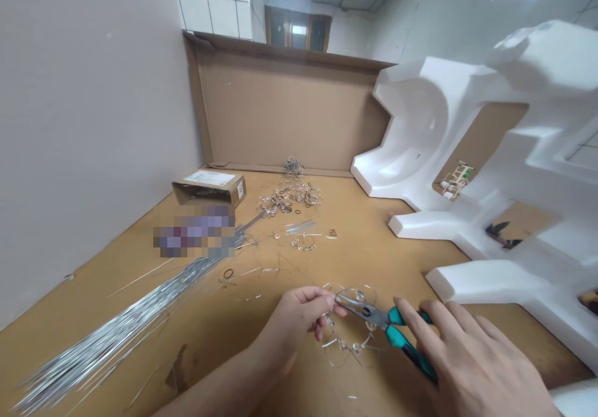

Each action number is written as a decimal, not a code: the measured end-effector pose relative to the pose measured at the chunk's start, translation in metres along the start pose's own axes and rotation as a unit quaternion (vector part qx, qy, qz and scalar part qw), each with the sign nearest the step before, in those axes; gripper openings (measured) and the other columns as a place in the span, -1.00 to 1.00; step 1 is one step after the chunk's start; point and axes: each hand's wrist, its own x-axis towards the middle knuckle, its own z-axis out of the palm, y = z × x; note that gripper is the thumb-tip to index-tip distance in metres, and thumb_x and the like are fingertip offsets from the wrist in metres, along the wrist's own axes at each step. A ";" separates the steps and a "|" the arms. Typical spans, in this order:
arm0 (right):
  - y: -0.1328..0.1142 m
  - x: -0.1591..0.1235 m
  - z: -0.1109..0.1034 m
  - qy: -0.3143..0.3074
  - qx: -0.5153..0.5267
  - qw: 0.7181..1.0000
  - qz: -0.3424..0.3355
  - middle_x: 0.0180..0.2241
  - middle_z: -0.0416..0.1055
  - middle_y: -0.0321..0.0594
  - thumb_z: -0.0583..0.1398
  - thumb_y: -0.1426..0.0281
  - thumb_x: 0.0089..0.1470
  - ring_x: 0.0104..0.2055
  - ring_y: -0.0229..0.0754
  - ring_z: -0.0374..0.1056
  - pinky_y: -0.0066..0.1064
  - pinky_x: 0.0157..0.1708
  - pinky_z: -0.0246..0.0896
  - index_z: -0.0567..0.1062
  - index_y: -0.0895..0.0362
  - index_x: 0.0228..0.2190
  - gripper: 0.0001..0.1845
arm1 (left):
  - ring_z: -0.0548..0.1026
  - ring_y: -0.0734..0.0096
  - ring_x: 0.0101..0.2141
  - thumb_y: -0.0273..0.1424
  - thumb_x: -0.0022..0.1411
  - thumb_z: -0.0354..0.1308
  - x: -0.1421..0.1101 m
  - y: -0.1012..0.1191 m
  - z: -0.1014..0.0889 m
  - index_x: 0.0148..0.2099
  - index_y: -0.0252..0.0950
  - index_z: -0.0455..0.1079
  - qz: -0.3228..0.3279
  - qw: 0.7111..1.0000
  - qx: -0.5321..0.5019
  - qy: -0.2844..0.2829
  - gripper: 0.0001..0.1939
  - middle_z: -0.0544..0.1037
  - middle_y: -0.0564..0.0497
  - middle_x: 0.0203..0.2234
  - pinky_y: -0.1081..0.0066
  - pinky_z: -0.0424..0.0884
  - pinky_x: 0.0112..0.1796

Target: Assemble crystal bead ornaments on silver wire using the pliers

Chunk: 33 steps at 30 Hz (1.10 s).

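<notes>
My right hand (pixel 460 348) holds long-nose pliers (pixel 374 317) by their teal and black handles. The pliers' tips reach to the fingertips of my left hand (pixel 303 314), which pinches a thin wire piece. A ring of wire with clear beads (pixel 357 347) hangs below and around the jaws, close to the left fingers. Exactly what lies between the plier tips is too small to make out.
A long bundle of straight silver wires (pixel 140 314) lies at left. Behind it are a small open cardboard box (pixel 210 186) and a blurred patch. Beaded wire pieces (pixel 294 197) are heaped farther back. White foam packing (pixel 420 130) stands along the right, a cardboard wall (pixel 289 111) behind.
</notes>
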 end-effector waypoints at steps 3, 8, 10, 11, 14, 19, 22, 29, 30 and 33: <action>0.001 -0.001 -0.001 -0.001 0.003 1.000 -0.002 -0.41 0.33 -0.13 0.00 0.56 -0.25 -0.44 -0.08 0.27 -0.29 -0.51 0.16 0.30 0.10 -0.12 -0.45 | 0.22 0.63 -0.66 -0.29 -0.02 0.17 0.001 0.000 0.000 -0.40 -0.39 0.45 -0.006 1.000 0.001 0.002 -0.77 0.55 -0.07 -0.47 0.58 0.16 -0.63; 0.003 -0.003 -0.001 0.003 0.019 1.000 -0.002 -0.43 0.32 -0.16 0.01 0.55 -0.26 -0.47 -0.11 0.26 -0.31 -0.53 0.16 0.30 0.10 -0.12 -0.45 | 0.20 0.64 -0.66 -0.29 -0.02 0.17 0.000 0.003 0.000 -0.39 -0.39 0.47 -0.010 1.000 0.007 -0.007 -0.76 0.55 -0.07 -0.46 0.59 0.13 -0.64; 0.004 -0.003 -0.001 0.008 0.032 0.999 0.000 -0.46 0.31 -0.18 0.01 0.54 -0.26 -0.49 -0.13 0.27 -0.33 -0.54 0.17 0.31 0.10 -0.14 -0.47 | 0.18 0.65 -0.67 -0.29 -0.01 0.16 -0.001 0.003 0.000 -0.40 -0.38 0.47 -0.009 1.000 0.011 -0.012 -0.77 0.55 -0.06 -0.47 0.59 0.13 -0.64; 0.004 -0.003 -0.001 0.009 0.037 0.999 0.000 -0.47 0.31 -0.19 0.01 0.53 -0.26 -0.50 -0.14 0.27 -0.33 -0.54 0.17 0.31 0.10 -0.15 -0.48 | 0.18 0.65 -0.68 -0.29 0.00 0.15 -0.001 0.002 0.000 -0.40 -0.38 0.47 -0.006 1.000 0.011 -0.016 -0.77 0.55 -0.06 -0.48 0.59 0.13 -0.64; 0.005 -0.002 -0.002 0.011 0.049 0.999 -0.003 -0.50 0.30 -0.22 0.01 0.53 -0.27 -0.53 -0.16 0.28 -0.36 -0.57 0.16 0.32 0.10 -0.17 -0.49 | 0.16 0.66 -0.68 -0.30 0.01 0.15 -0.001 0.001 -0.001 -0.41 -0.38 0.47 0.000 1.000 0.010 -0.028 -0.78 0.54 -0.05 -0.49 0.60 0.12 -0.65; 0.008 0.002 -0.007 -0.007 0.080 0.997 -0.001 -0.54 0.30 -0.27 0.01 0.50 -0.28 -0.58 -0.19 0.30 -0.42 -0.64 0.12 0.33 0.07 -0.24 -0.56 | 0.15 0.67 -0.67 -0.32 0.02 0.14 0.000 0.000 -0.002 -0.42 -0.40 0.46 -0.005 0.999 0.012 -0.046 -0.79 0.53 -0.07 -0.48 0.62 0.11 -0.65; 0.010 0.004 -0.010 -0.025 0.113 0.993 -0.001 -0.56 0.30 -0.31 0.01 0.49 -0.30 -0.61 -0.21 0.31 -0.45 -0.69 0.07 0.33 0.04 -0.27 -0.58 | 0.14 0.66 -0.66 -0.33 0.01 0.14 -0.001 0.000 -0.002 -0.44 -0.40 0.45 -0.013 0.999 0.015 -0.049 -0.80 0.53 -0.06 -0.50 0.62 0.09 -0.66; 0.010 0.004 -0.009 -0.086 0.147 0.985 0.027 -0.49 0.34 -0.33 0.09 0.43 -0.23 -0.57 -0.21 0.35 -0.46 -0.71 -0.02 0.32 -0.03 -0.28 -0.65 | 0.13 0.68 -0.69 -0.32 0.00 0.15 0.000 0.000 -0.002 -0.47 -0.40 0.43 -0.020 0.998 -0.009 -0.055 -0.80 0.50 -0.03 -0.53 0.61 0.06 -0.67; 0.010 0.004 -0.009 -0.094 0.149 0.984 0.029 -0.49 0.34 -0.33 0.10 0.42 -0.22 -0.58 -0.21 0.34 -0.46 -0.71 -0.02 0.32 -0.03 -0.29 -0.66 | 0.13 0.69 -0.70 -0.32 0.00 0.15 0.000 -0.001 -0.003 -0.47 -0.41 0.43 -0.020 0.998 -0.009 -0.058 -0.79 0.50 -0.03 -0.54 0.60 0.05 -0.67; 0.010 0.004 -0.009 -0.109 0.154 0.982 0.026 -0.53 0.33 -0.34 0.10 0.43 -0.23 -0.61 -0.20 0.33 -0.45 -0.71 -0.04 0.32 -0.02 -0.31 -0.69 | 0.14 0.69 -0.70 -0.33 0.01 0.14 0.001 -0.003 -0.004 -0.47 -0.40 0.43 -0.020 0.998 -0.008 -0.065 -0.80 0.49 -0.03 -0.54 0.60 0.05 -0.67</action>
